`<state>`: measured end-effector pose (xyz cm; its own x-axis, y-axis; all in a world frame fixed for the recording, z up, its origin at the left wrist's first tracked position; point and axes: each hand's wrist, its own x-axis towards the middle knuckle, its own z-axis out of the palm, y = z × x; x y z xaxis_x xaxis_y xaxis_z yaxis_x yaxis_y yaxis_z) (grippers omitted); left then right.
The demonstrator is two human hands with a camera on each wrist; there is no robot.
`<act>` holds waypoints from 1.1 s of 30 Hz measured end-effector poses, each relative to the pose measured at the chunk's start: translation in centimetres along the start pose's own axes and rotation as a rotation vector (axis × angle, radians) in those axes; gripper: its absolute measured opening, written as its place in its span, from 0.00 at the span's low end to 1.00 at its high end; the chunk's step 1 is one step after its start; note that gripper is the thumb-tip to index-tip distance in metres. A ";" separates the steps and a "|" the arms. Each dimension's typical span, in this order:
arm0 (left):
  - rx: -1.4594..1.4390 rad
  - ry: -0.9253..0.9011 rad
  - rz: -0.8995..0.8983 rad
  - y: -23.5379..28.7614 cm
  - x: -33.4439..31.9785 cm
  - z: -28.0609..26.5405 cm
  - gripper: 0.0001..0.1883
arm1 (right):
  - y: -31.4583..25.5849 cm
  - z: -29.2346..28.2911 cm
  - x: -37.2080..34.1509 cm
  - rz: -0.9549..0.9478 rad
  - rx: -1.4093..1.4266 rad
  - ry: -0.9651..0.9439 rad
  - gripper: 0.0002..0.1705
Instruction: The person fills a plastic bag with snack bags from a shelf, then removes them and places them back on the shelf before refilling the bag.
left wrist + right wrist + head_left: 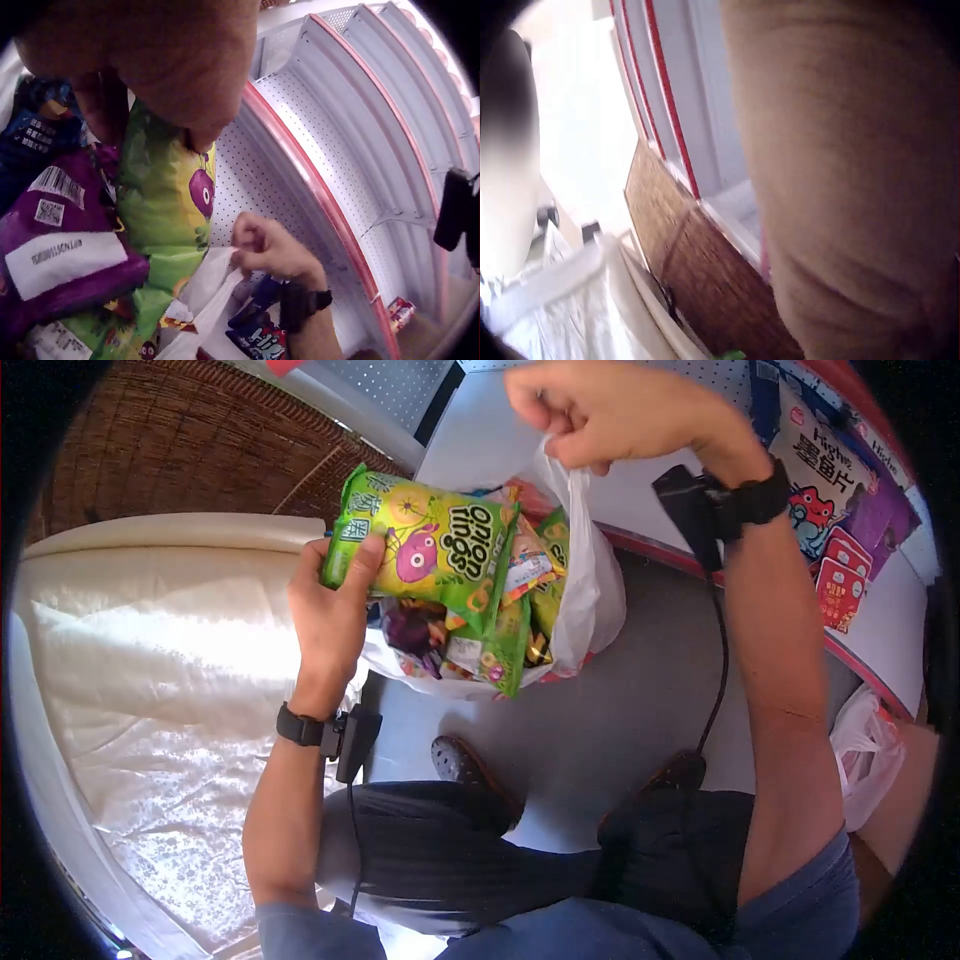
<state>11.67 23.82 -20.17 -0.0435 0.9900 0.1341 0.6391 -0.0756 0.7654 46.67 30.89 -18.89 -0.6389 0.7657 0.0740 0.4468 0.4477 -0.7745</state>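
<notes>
My left hand (333,600) grips the left end of a green and yellow onion rings snack packet (425,545), its thumb across the printed front. That packet lies over the mouth of a white plastic bag (597,590) filled with several colourful snack packets. Up and to the right, my right hand (625,410) pinches the bag's rim and pulls it upward. In the left wrist view, a purple packet (67,240) with a white label shows beside the green one. Only the back of my right hand (847,180) fills much of the right wrist view.
White perforated shelves (292,127) with red edges stand ahead; snack bags (815,470) and red packets (845,580) lie on the right one. A cushion with a pale cover (160,660) is at left, near brown wicker (190,440). Another plastic bag (868,750) sits at right.
</notes>
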 end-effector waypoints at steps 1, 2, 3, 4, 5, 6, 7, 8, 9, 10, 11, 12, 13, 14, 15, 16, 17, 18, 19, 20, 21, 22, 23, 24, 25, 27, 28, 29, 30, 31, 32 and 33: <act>-0.039 -0.005 -0.008 0.0 0.1 0.0 0.25 | -1.4 -0.6 -0.5 -0.031 0.060 0.007 0.10; -0.038 -0.007 -0.008 0.1 0.0 0.1 0.25 | -2.3 -0.7 -0.9 -0.061 0.119 0.015 0.07; -0.047 0.010 0.041 0.2 -0.1 0.4 0.26 | -2.7 -0.4 -1.1 -0.047 0.224 -0.014 0.14; -0.057 0.028 0.091 0.3 -0.2 0.7 0.27 | -2.8 -0.3 -1.1 -0.046 0.224 -0.013 0.14; -0.056 0.028 0.091 0.4 -0.3 0.9 0.27 | -2.7 -0.1 -1.0 -0.042 0.312 -0.042 0.13; -0.050 -0.029 0.171 0.6 -0.4 1.2 0.28 | -2.9 0.1 -0.9 -0.038 0.400 -0.072 0.13; -0.041 -0.085 0.250 0.8 -0.5 1.6 0.30 | -3.1 0.3 -0.7 -0.040 0.402 -0.073 0.13; -0.085 -0.181 0.129 1.0 -0.9 2.0 0.32 | -3.5 0.6 -0.4 -0.045 0.406 -0.069 0.13; 0.009 -0.227 0.206 1.1 -1.3 2.7 0.34 | -3.8 0.9 -0.1 -0.051 0.411 -0.066 0.13; 0.104 -0.271 0.282 1.2 -1.7 3.4 0.36 | -3.9 1.0 0.2 -0.056 0.414 -0.070 0.13; 0.148 -0.324 0.295 1.3 -2.0 4.1 0.37 | -3.9 1.1 0.6 -0.099 0.440 -0.140 0.13; 0.191 -0.375 0.308 1.2 -2.3 4.9 0.38 | -4.1 1.2 1.0 -0.143 0.465 -0.210 0.12; 0.243 -0.353 0.464 0.0 -2.5 5.8 0.40 | -4.4 1.3 1.2 -0.220 0.476 -0.224 0.13; 0.259 -0.345 0.456 0.9 -3.2 6.5 0.40 | -4.7 1.4 1.4 -0.230 0.476 -0.227 0.13; 0.270 -0.358 0.440 1.8 -3.6 7.1 0.39 | -5.1 1.4 1.7 -0.229 0.491 -0.284 0.13; 0.281 -0.370 0.424 2.5 -3.9 7.6 0.37 | -5.5 1.4 2.0 -0.228 0.505 -0.341 0.13; 0.290 -0.360 0.420 2.1 -4.2 8.5 0.37 | -6.0 1.4 2.0 -0.214 0.549 -0.367 0.13; 0.335 -0.389 0.457 1.5 -4.3 9.4 0.34 | -6.1 1.9 2.0 -0.229 0.546 -0.371 0.13; 0.380 -0.419 0.491 0.7 -4.4 9.8 0.30 | -6.0 2.7 1.9 -0.219 0.425 -0.239 0.14; 0.389 -0.409 0.486 0.6 -4.3 9.5 0.30 | -5.8 3.4 2.0 -0.207 0.305 -0.108 0.15; 0.410 -0.442 0.657 0.5 -4.1 9.2 0.28 | -5.2 3.3 2.5 -0.219 0.235 -0.063 0.16; 0.434 -0.477 0.830 0.5 -3.8 9.0 0.26 | -4.4 3.1 2.5 -0.233 0.234 -0.066 0.16; 0.326 -0.615 0.713 0.4 -3.0 8.8 0.20 | -3.5 3.0 2.3 -0.191 0.250 0.026 0.15; 0.338 -0.614 0.712 1.2 -2.6 8.1 0.20 | -3.8 2.8 2.4 -0.147 0.269 0.121 0.15; 0.218 -0.499 0.604 2.0 -2.2 7.2 0.17 | -4.3 0.4 1.8 -0.070 0.389 -0.058 0.13; 0.059 -0.258 0.334 1.8 -1.1 5.7 0.13 | -3.9 0.0 1.1 -0.066 0.392 0.000 0.13; 0.149 -0.089 0.544 1.1 0.1 4.1 0.14 | -3.6 0.0 0.7 -0.055 0.384 0.048 0.13; 0.196 0.034 0.453 -0.3 0.5 2.9 0.15 | -3.5 -0.1 0.6 -0.054 0.390 0.056 0.13; 0.237 0.104 0.514 -1.3 1.3 1.1 0.16 | -3.5 -0.2 0.6 -0.052 0.357 0.063 0.12; 0.312 0.178 0.470 -1.9 1.5 -0.3 0.17 | -3.6 -0.3 0.7 -0.049 0.323 0.069 0.12; 0.384 0.225 0.466 -3.5 1.9 -1.8 0.21 | -3.8 -0.3 0.9 -0.047 0.288 0.075 0.12; 0.493 0.249 0.423 -4.5 1.8 -2.8 0.23 | -3.9 -0.3 1.0 -0.047 0.293 0.081 0.12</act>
<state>6.59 25.61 -21.60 0.1489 0.8258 0.5439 0.9115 -0.3279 0.2483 44.45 30.07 -15.62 -0.5971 0.7871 0.1547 0.2112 0.3402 -0.9163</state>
